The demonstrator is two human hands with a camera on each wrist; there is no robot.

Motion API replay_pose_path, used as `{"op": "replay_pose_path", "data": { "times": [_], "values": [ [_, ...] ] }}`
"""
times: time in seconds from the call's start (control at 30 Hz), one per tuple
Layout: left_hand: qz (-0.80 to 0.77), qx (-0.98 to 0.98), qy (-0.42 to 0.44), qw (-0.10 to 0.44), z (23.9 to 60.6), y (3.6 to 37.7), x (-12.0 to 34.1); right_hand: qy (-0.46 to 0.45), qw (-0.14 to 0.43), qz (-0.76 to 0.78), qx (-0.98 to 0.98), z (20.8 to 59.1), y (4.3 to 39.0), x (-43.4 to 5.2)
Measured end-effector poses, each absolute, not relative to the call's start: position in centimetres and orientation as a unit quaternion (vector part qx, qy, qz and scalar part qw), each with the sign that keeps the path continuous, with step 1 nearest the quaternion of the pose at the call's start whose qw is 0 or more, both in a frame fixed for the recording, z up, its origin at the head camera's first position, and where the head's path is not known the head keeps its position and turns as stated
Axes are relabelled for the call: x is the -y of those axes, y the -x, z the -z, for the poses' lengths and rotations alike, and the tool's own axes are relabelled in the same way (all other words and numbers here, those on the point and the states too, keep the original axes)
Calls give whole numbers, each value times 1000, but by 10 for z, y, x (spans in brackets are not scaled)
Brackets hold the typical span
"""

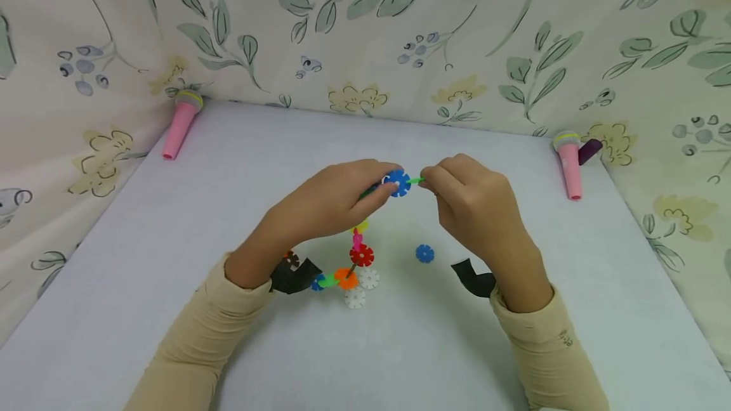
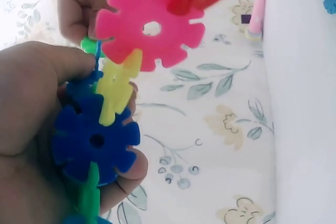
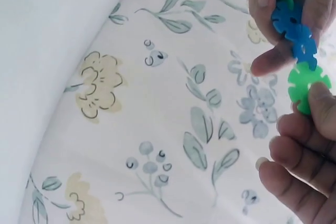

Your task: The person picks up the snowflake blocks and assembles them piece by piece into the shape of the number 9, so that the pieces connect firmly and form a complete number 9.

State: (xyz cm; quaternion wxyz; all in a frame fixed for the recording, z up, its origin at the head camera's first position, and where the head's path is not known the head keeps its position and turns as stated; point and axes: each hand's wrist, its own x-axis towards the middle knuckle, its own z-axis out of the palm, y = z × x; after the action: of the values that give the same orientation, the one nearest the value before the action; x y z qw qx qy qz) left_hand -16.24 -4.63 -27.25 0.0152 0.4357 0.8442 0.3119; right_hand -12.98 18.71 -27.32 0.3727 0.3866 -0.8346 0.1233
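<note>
At frame centre, above the tabletop [image 1: 171, 221], a blue disc [image 1: 398, 182] of the snowflake chain [image 1: 354, 259] is gripped by the left hand [image 1: 328, 202]; just right, a green disc [image 1: 417, 180] is pinched by the right hand [image 1: 474, 205] fingers [image 3: 320, 108].

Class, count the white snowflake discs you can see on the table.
2: one white disc right of the orange disc, the other white disc just in front. The hands may hide more.

Loose disc [image 1: 424, 253] right of cluster [image 1: 354, 271]
</note>
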Motion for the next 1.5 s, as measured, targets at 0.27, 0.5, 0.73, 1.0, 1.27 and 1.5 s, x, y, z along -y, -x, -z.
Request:
{"op": "replay_pose_path", "data": {
  "times": [0.27, 0.5, 0.73, 1.0, 1.27, 1.5],
  "values": [
    [-313, -845, -434, 5, 275, 160, 44, -390, 375, -134, 830, 277, 128, -179],
    [-397, -803, -442, 41, 276, 167, 48, -364, 265, -217, 866, 275, 135, -193],
    [-426, -803, -412, 63, 273, 173, 57, -201, -199, -146, 948, 312, 160, -205],
    [-420, -819, -390, 23, 271, 174, 59, -189, -280, -82, 938, 341, 170, -194],
    [-373, -833, -407, -20, 273, 173, 56, -298, -73, -382, 872, 310, 165, -209],
    [-350, -842, -408, -52, 274, 171, 54, -349, 181, -491, 778, 285, 145, -198]
  ]
}}
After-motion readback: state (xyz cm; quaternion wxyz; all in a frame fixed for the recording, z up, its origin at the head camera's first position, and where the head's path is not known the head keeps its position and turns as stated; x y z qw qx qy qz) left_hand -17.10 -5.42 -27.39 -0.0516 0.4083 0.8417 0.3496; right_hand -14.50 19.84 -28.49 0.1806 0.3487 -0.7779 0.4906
